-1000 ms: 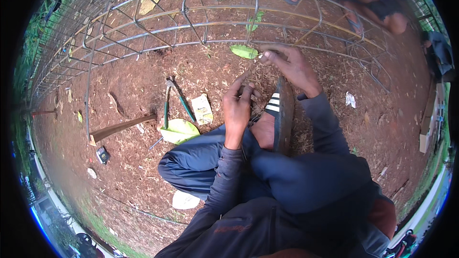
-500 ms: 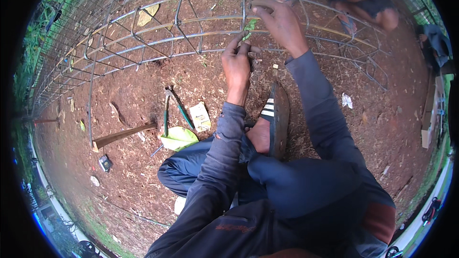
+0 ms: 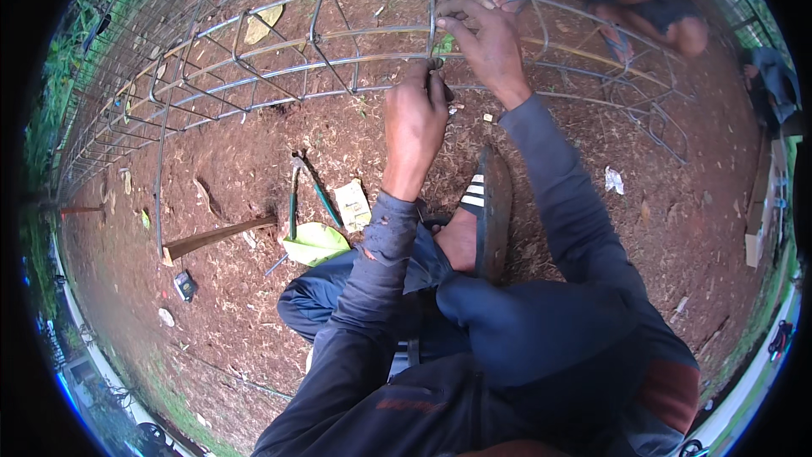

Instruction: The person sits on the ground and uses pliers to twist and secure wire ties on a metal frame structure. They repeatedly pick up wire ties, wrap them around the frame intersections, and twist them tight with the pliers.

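A long cage of steel rebar [image 3: 279,28] crosses in front of me, with bent square stirrups along its rods. My left hand [image 3: 414,123] is closed, fingertips pinching the lower part of one steel stirrup [image 3: 432,2] beside a lower rod. Higher on that same stirrup, the thumb and forefinger of my right hand [image 3: 489,49] close around it near an upper rod. Any small wire between the fingers is too small to make out. Green-handled pincers [image 3: 294,196] lie on the soil left of my left forearm.
Beside the pincers are a crumpled packet [image 3: 353,205] and a yellow-green leaf [image 3: 316,244]. A wooden stake [image 3: 220,239] and a small dark box [image 3: 184,285] are farther left. Another person [image 3: 643,0] crouches beyond the cage at upper right. My sandalled foot [image 3: 486,220] is below my hands.
My left hand has turned and its spread fingers have closed on the stirrup. My right hand has shifted slightly down and left along it. The pincers have not moved.
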{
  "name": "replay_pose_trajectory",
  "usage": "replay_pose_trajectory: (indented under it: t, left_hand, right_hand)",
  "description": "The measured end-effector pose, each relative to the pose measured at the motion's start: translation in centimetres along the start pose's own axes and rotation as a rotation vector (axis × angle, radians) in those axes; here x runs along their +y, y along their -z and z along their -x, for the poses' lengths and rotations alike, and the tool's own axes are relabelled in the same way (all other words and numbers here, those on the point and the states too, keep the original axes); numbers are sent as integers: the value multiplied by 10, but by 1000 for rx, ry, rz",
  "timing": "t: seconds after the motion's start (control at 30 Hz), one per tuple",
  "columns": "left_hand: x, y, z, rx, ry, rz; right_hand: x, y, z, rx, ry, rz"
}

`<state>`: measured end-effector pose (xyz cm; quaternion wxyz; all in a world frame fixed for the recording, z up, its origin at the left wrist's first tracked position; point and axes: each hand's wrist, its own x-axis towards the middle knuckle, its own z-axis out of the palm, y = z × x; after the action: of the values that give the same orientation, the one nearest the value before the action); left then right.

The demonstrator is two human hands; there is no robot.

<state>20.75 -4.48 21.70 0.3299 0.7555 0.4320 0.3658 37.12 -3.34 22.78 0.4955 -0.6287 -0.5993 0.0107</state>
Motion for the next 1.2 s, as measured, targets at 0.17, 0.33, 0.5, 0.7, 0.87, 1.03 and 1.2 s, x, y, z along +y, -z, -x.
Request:
replay_pose_trajectory:
  t: [0.17, 0.33, 0.5, 0.7, 0.87, 1.03, 1.2]
  left_hand:
    - [25, 63, -59, -165, -502, -587]
    - [31, 74, -131, -325, -832, -584]
    - [9, 61, -164, -326, -1039, -509]
    - [28, 49, -166, -761, -370, -647]
    - [-4, 51, -165, -812, -128, -298]
    - [27, 55, -112, -248, -305, -290]
    - [23, 48, -25, -82, -136, -419]
  right_hand:
    - [6, 0, 17, 67, 186, 84]
    - [8, -1, 18, 114, 296, 96]
    - [9, -2, 16, 88, 319, 75]
    - [17, -1, 13, 57, 303, -27]
    - [13, 4, 6, -54, 341, 4]
    - [11, 10, 2, -118, 267, 6]
    - [16, 8, 7, -101, 252, -53]
